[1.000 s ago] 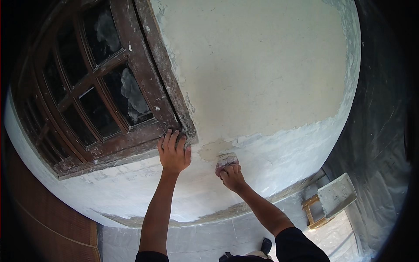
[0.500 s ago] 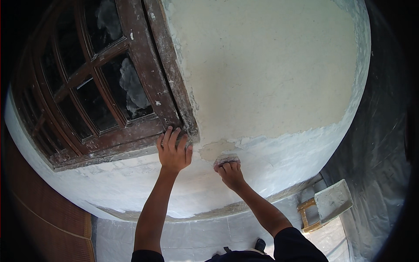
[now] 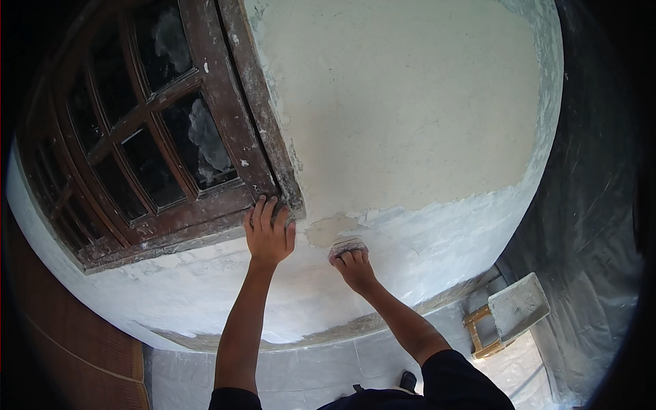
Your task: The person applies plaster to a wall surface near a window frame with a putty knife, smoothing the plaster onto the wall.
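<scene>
My left hand [image 3: 268, 239] rests with spread fingers on the lower right corner of the brown wooden window frame [image 3: 290, 188]. To its right, my right hand [image 3: 355, 270] is closed on a small flat putty-smeared tool [image 3: 347, 246], whose exact kind I cannot make out. The tool is against the wall [image 3: 410, 123], at the lower edge of a bare beige patch [image 3: 331, 231]. White putty [image 3: 424, 242] covers the wall's lower band, while the larger area above is cream-coloured with a ragged border.
A putty-stained square tray [image 3: 519, 307] sits on a small wooden stool [image 3: 482, 335] at lower right. Plastic sheeting [image 3: 594, 260] hangs along the right, and grey sheeting [image 3: 301, 372] covers the floor. A brown slatted panel [image 3: 75, 335] stands at lower left. Dark panes [image 3: 195, 133] fill the window.
The whole view has shifted slightly, the scene sliding a little left and up. My left hand stays on the window frame, and my right hand keeps the tool at nearly the same wall spot.
</scene>
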{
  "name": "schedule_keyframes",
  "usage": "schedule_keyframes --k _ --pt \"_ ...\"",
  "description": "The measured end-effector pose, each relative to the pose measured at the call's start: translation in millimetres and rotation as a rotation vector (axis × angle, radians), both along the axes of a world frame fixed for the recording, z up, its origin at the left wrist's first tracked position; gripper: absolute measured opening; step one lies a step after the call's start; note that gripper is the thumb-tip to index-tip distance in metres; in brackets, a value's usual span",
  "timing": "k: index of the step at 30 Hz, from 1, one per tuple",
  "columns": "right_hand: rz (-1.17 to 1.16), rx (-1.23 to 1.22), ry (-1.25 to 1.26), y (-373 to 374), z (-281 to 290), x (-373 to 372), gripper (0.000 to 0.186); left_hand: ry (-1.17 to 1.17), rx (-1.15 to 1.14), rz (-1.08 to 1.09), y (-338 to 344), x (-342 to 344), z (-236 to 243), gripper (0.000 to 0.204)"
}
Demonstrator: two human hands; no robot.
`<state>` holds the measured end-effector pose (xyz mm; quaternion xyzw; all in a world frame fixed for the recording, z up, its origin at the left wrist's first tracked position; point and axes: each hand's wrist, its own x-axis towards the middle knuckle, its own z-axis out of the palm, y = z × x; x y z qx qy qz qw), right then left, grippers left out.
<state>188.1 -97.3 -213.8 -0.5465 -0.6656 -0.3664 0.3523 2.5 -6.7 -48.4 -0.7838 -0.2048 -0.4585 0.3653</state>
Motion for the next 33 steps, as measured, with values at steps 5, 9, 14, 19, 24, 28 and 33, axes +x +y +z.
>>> schedule_keyframes --k 5,9,14,19,24,28,33 --pt "0.01 -0.091 -0.05 -20 -5 8 0.012 0.006 -0.127 0.005 -4 3 2 0.037" --pt "0.15 -0.224 0.07 -49 -12 8 0.013 0.001 -0.159 0.007 -13 3 4 0.04" --pt "0.341 -0.214 0.387 -78 26 2 0.016 -0.008 -0.191 -0.014 -13 1 12 0.04" --pt "0.633 -0.309 1.161 -87 60 22 0.02 -0.095 -0.166 -0.051 -6 15 27 0.041" --pt "0.948 -0.375 1.953 -94 89 29 0.027 -0.092 -0.135 -0.053 2 18 33 0.041" --pt "0.826 -0.311 1.754 -92 95 22 0.021 -0.087 -0.125 -0.033 2 18 35 0.042" --pt "0.572 -0.083 1.093 -85 74 37 0.019 -0.088 -0.132 -0.064 2 22 35 0.045"
